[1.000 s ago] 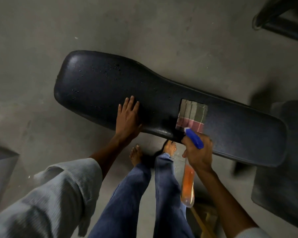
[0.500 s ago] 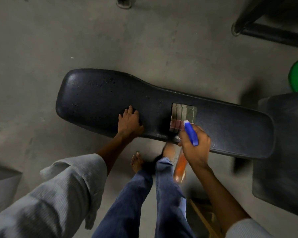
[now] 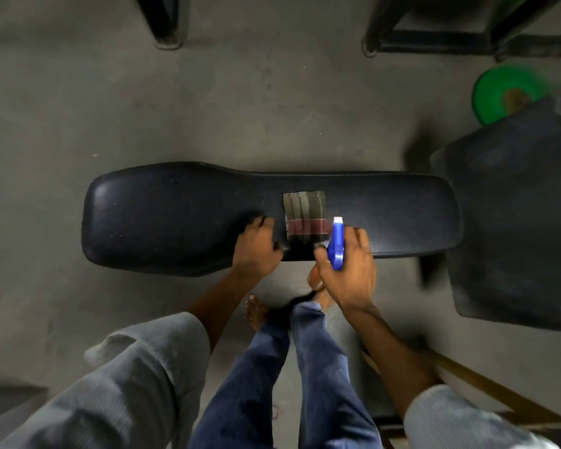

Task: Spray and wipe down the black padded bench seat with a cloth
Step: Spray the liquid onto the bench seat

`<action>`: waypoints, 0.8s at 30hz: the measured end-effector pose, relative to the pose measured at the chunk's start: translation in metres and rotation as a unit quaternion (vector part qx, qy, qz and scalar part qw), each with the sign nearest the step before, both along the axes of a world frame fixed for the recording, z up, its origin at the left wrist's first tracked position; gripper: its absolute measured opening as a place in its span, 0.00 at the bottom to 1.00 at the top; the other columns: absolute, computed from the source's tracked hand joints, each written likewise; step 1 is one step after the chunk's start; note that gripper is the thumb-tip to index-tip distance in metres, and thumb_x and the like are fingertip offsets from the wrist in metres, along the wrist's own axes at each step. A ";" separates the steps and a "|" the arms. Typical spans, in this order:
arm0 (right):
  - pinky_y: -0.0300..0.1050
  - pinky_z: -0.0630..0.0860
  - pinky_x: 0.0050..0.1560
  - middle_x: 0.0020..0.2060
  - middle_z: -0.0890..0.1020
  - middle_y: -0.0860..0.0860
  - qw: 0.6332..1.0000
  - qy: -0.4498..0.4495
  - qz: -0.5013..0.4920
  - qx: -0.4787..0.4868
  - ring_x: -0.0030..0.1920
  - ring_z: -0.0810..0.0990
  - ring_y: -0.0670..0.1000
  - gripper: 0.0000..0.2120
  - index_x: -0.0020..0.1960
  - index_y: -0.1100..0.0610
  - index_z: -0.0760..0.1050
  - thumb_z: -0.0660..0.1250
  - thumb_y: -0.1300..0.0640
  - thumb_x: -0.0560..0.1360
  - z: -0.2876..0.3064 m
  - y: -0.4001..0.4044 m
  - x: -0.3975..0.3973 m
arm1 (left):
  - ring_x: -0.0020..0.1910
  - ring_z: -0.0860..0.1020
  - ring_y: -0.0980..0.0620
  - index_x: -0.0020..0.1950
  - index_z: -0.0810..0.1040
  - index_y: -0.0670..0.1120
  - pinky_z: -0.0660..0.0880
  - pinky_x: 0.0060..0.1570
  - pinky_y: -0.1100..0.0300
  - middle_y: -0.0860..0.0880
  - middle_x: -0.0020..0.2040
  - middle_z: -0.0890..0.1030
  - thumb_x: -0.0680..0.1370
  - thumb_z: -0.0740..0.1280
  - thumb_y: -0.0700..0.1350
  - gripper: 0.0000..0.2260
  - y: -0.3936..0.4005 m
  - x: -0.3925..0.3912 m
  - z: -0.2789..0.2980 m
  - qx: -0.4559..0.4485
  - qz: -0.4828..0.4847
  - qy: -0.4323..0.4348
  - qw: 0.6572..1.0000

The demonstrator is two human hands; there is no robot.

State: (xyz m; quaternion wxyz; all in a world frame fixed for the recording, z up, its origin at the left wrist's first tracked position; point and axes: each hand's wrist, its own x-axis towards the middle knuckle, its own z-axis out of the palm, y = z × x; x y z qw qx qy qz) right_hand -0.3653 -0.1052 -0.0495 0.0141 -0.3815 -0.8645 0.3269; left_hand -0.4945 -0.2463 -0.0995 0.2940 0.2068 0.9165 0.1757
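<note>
The black padded bench seat (image 3: 182, 218) lies lengthwise across the bare concrete floor (image 3: 143, 102), wide and rounded at its left end and narrowing to a long strip toward the right. Its cover is smooth and slightly glossy, with a few pale specks on the wide end that could be droplets or scuffs; the view is too soft to say which.

The left hand (image 3: 256, 246) rests knuckles-up on the near edge of the seat, fingers curled and holding nothing. It sits just left of the cloth (image 3: 305, 218), probably placed to steady the seat or to take up the cloth.

The cloth is a folded rectangle in drab olive stripes with a reddish band near its near edge. It lies flat on the narrow part of the seat, within reach of both hands.

The right hand (image 3: 350, 267) is wrapped firmly around a spray bottle (image 3: 336, 243), whose blue head with a white nozzle tip points far, across the padding. The bottle's body is hidden under the hand. Held so, it seems aimed to wet the surface beside the cloth before wiping.
</note>
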 end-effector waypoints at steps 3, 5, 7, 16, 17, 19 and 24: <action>0.49 0.74 0.46 0.56 0.78 0.55 0.998 -0.031 -0.030 0.038 0.48 0.82 0.60 0.18 0.64 0.57 0.77 0.73 0.49 0.78 0.012 0.009 0.021 | 0.69 0.76 0.38 0.75 0.72 0.45 0.76 0.67 0.43 0.41 0.71 0.76 0.79 0.70 0.45 0.24 0.024 0.017 0.013 0.022 -0.042 0.017 0.999; 0.53 0.77 0.48 0.58 0.79 0.55 0.996 -0.050 -0.065 0.037 0.50 0.84 0.63 0.20 0.67 0.56 0.75 0.72 0.46 0.80 0.020 0.018 0.039 | 0.68 0.77 0.39 0.74 0.74 0.46 0.77 0.66 0.45 0.43 0.70 0.77 0.78 0.70 0.44 0.24 0.042 0.033 0.022 0.039 -0.068 0.022 0.997; 0.57 0.78 0.51 0.61 0.80 0.55 0.993 -0.047 -0.107 0.019 0.53 0.84 0.66 0.22 0.69 0.55 0.74 0.71 0.45 0.81 0.026 0.027 0.059 | 0.70 0.76 0.40 0.76 0.72 0.47 0.76 0.66 0.47 0.43 0.73 0.76 0.79 0.70 0.44 0.25 0.059 0.051 0.032 0.039 -0.101 0.023 0.994; 0.54 0.81 0.50 0.53 0.81 0.54 0.967 0.039 -0.251 0.012 0.47 0.82 0.57 0.19 0.63 0.57 0.76 0.73 0.45 0.82 0.053 0.060 0.188 | 0.70 0.77 0.40 0.78 0.71 0.45 0.77 0.67 0.48 0.42 0.74 0.75 0.80 0.70 0.42 0.26 0.137 0.162 0.069 0.066 -0.245 0.011 0.967; 0.54 0.82 0.51 0.52 0.81 0.53 0.960 0.051 -0.275 0.015 0.46 0.82 0.56 0.18 0.63 0.57 0.76 0.73 0.45 0.82 0.056 0.063 0.206 | 0.70 0.78 0.39 0.77 0.71 0.45 0.77 0.66 0.48 0.42 0.74 0.75 0.79 0.70 0.42 0.26 0.145 0.176 0.071 0.068 -0.264 0.010 0.962; 0.56 0.82 0.52 0.51 0.80 0.53 0.943 0.074 -0.325 0.025 0.46 0.80 0.55 0.16 0.61 0.55 0.76 0.74 0.46 0.81 0.061 0.067 0.242 | 0.69 0.78 0.39 0.77 0.71 0.44 0.76 0.66 0.48 0.41 0.73 0.76 0.79 0.70 0.43 0.26 0.160 0.206 0.074 0.067 -0.306 0.008 0.950; 0.49 0.80 0.52 0.52 0.81 0.52 0.893 0.106 -0.434 0.058 0.48 0.78 0.52 0.17 0.63 0.57 0.76 0.74 0.48 0.81 0.076 0.064 0.336 | 0.71 0.76 0.40 0.78 0.71 0.43 0.73 0.70 0.49 0.41 0.73 0.76 0.80 0.69 0.44 0.26 0.187 0.286 0.083 0.079 -0.394 -0.001 0.915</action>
